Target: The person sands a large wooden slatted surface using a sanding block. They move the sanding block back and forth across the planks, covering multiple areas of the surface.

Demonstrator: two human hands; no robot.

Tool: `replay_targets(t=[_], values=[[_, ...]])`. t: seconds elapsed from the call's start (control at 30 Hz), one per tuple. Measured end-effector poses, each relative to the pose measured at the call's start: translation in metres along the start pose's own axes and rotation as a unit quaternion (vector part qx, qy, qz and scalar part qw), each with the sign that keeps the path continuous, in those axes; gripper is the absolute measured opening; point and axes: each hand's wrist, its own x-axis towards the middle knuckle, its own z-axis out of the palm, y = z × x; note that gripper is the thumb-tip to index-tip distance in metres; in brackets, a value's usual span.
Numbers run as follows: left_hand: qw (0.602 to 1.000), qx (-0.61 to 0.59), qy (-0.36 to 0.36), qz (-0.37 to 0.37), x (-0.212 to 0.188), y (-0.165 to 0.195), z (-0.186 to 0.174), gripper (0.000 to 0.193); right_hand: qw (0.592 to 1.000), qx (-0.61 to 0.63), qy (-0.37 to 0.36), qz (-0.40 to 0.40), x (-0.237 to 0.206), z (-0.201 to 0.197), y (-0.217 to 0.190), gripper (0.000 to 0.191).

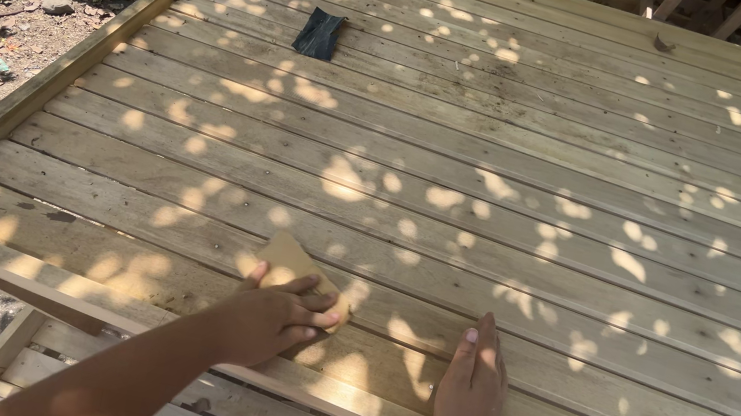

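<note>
Head view: left hand [275, 318] presses a tan sheet of sandpaper [292, 260] flat on the slatted wooden platform [515, 193].

Fingers spread over the sheet's near edge, the left hand pins it to a plank near the platform's front edge, gripping by pressure rather than a closed fist. The right hand [471, 388] lies open and empty, palm down on the board just beside, bracing the body. Good form looks like this: strokes along the grain, even pressure across the whole palm, sheet kept flat so no corner curls. A dark folded piece [320, 34], perhaps spare abrasive, sits well apart near the far left rail.
</note>
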Motion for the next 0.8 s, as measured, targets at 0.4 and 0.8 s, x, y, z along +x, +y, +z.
replay_targets(t=[0.4, 0.8], values=[[0.999, -0.01, 0.028, 0.012, -0.014, 0.01, -0.002, 0.039, 0.997, -0.073, -0.006, -0.01, 0.008, 0.001, 0.004, 0.063], [0.979, 0.005, 0.205, -0.02, 0.015, -0.02, -0.015, 0.04, 0.995, 0.088, 0.045, -0.002, 0.019, -0.001, 0.02, 0.06]])
